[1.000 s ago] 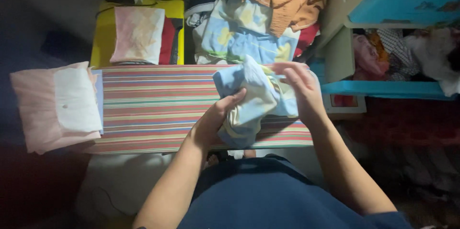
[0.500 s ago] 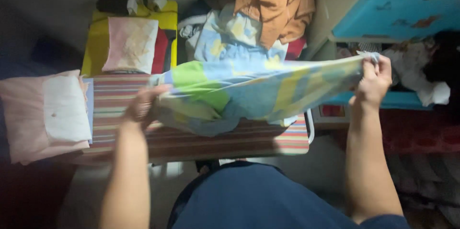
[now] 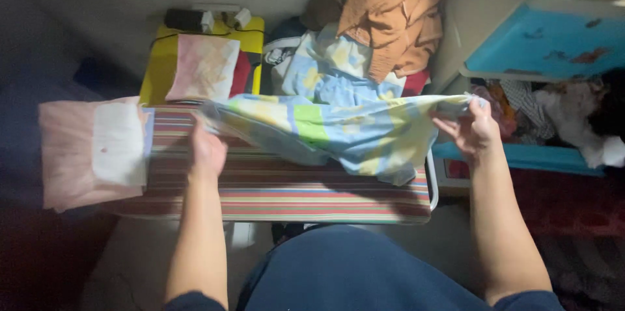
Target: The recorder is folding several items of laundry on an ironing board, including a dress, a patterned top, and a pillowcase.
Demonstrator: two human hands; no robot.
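Striped board spans the middle. Patchwork cloth stretched taut above it, so it hangs flat. Left hand at 9 o'clock, fingers closed on its edge; right hand at 3 o'clock, fingertips pinching its corner.

A home, in a dim laundry corner: a padded ironing board with a striped cloth cover stands before a heap of unfolded orange and blue clothes, with folded pale pink garments at its end and a blue painted cupboard stuffed with clothing alongside.
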